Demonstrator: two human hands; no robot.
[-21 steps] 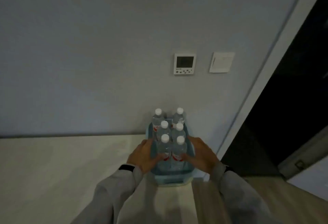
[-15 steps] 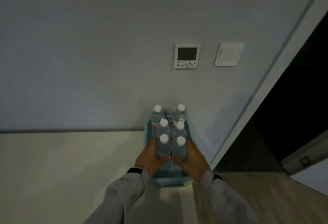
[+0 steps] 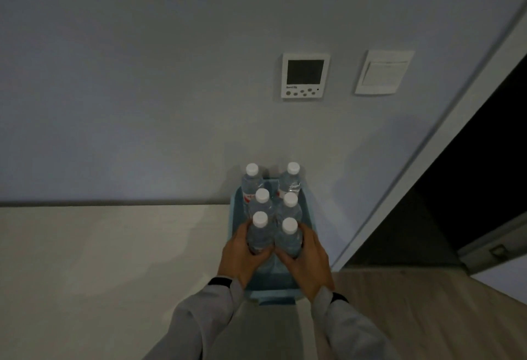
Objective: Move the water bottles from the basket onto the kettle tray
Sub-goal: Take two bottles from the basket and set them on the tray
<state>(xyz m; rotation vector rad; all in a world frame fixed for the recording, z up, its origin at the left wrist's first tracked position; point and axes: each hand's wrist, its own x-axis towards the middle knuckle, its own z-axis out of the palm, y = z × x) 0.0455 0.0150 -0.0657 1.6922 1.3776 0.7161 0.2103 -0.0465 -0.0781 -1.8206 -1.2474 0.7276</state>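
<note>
- On the pale counter (image 3: 99,251) against the wall, a light blue basket (image 3: 309,211) holds six clear water bottles with white caps, two columns of three
- left hand (image 3: 242,257) wraps the nearest left bottle (image 3: 259,235) low on its body
- right hand (image 3: 308,260) clasps the nearest right bottle (image 3: 288,238) likewise
- both bottles stand upright, touching, inside the basket
- one thermostat panel (image 3: 305,75) and one switch plate (image 3: 383,72) on the wall

Six clear plastic water bottles (image 3: 259,235) with white caps, one showing a red label, in a light blue plastic basket (image 3: 272,288); grey sleeves (image 3: 199,325), pale grey wall (image 3: 142,74)
</note>
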